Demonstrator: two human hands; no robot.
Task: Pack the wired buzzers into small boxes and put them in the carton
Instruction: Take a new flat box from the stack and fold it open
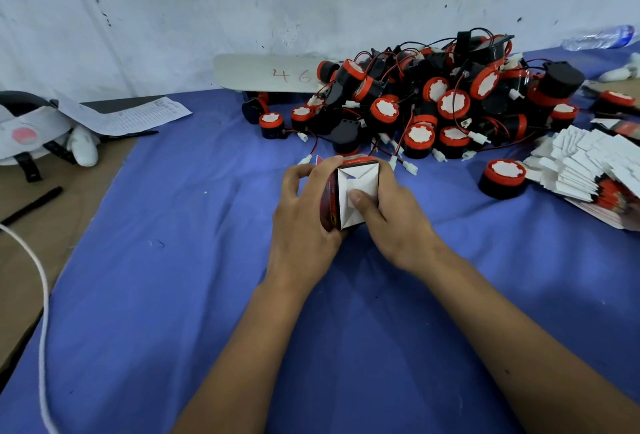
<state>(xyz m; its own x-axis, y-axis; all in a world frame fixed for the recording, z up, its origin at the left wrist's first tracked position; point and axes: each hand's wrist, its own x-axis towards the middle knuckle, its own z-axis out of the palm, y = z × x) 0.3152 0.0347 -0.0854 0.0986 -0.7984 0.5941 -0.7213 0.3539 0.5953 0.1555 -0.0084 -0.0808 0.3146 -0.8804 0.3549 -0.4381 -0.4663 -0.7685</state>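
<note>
Mid-desk, just before the buzzer pile [433, 98], both hands grip the small box [353, 191]: left hand [304, 215] wraps its side, right hand [391, 212] thumb presses white flaps; thin card, probably crushes easily, hold by edges.

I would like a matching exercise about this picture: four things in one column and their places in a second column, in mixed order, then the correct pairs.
Things:
1. small box
2. plastic bottle
3. printed paper sheet
4. stack of flat white box blanks

Places:
A. far right, lying by the wall
B. held between the left hand and the right hand
C. right edge, beside the pile of buzzers
D. left side, at the edge of the blue cloth

Pairs: 1-B, 2-A, 3-D, 4-C
</note>
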